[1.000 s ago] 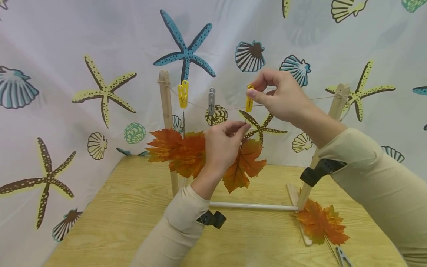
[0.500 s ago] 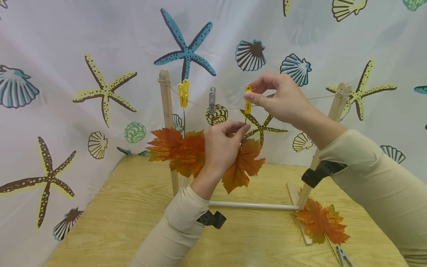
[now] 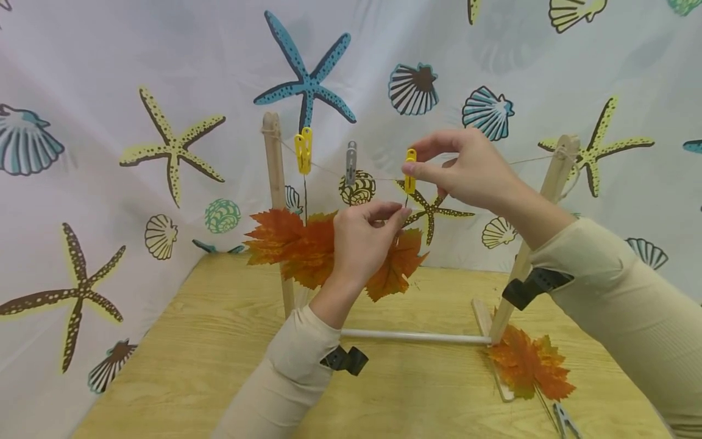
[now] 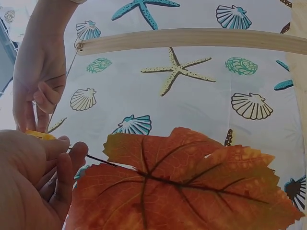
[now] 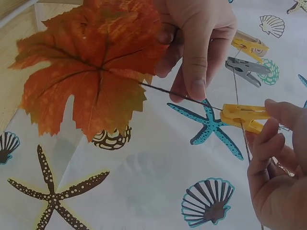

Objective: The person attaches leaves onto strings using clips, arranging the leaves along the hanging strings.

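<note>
My left hand (image 3: 362, 241) pinches the thin dark stem of an orange artificial maple leaf (image 4: 182, 182). The leaf spreads below that hand in the head view. Just above, my right hand (image 3: 466, 164) pinches the handle end of a yellow clothespin (image 5: 242, 115) between thumb and fingers. The clothespin sits on the string (image 3: 384, 178), and in the right wrist view the stem's tip meets its jaws. Further left along the string are a grey clothespin (image 3: 351, 163) and two yellow clothespins (image 3: 303, 151). Other orange leaves (image 3: 293, 241) hang beneath the yellow pair, partly behind my left hand.
Wooden posts (image 3: 559, 161) at either side carry the string, and a white rod (image 3: 417, 336) joins them low down. Another maple leaf (image 3: 529, 363) lies at the right foot, beside a grey clothespin (image 3: 566, 421) on the wooden table (image 3: 181, 347). A patterned curtain (image 3: 219, 49) hangs behind.
My right hand has moved slightly down with the yellow clothespin, bringing it closer to my left fingers. The pinched leaf has swung a little up and left.
</note>
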The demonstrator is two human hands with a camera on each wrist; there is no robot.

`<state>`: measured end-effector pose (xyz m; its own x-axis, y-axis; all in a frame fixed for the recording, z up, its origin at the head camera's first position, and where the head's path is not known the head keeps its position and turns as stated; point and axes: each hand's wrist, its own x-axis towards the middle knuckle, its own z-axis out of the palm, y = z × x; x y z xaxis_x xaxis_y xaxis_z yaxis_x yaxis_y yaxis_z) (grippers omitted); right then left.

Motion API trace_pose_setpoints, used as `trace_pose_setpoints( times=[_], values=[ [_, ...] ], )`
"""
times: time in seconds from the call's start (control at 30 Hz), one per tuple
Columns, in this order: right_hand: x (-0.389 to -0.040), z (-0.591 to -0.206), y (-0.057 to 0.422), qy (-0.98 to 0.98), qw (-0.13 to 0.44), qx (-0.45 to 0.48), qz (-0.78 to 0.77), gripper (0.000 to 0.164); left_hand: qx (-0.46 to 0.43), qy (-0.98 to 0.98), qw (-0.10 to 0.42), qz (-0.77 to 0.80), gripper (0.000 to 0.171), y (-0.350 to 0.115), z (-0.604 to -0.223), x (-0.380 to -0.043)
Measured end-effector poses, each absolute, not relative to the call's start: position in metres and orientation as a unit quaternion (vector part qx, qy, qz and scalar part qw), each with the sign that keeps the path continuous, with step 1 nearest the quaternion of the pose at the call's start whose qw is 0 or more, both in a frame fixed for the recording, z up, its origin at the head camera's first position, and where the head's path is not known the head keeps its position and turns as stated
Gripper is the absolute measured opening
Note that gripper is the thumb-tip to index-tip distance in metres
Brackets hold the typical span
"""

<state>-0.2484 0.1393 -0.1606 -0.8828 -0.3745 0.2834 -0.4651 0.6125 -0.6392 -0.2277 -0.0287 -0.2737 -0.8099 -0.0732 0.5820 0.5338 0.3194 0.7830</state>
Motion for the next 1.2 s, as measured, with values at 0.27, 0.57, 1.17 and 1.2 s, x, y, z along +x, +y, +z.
trace_pose_setpoints(
  times=[0.27,0.57,1.17,1.2],
  values=[
    [-0.245,-0.163,0.140,-0.898,0.052,0.235,0.369,0.045,-0.145,-0.782,0.253,-0.550,0.020,-0.033,-0.276,-0.225],
    [-0.244,-0.178,0.146,-0.885,0.053,0.234,0.399,0.039,-0.129,-0.796,0.250,-0.536,0.020,-0.036,-0.287,-0.220],
    [-0.227,-0.199,0.174,-0.852,0.092,0.245,0.452,0.029,-0.143,-0.783,0.207,-0.569,0.018,-0.042,-0.294,-0.214],
    [-0.225,-0.200,0.176,-0.852,0.095,0.247,0.451,0.028,-0.143,-0.784,0.206,-0.568,0.017,-0.042,-0.294,-0.214]
  ],
)
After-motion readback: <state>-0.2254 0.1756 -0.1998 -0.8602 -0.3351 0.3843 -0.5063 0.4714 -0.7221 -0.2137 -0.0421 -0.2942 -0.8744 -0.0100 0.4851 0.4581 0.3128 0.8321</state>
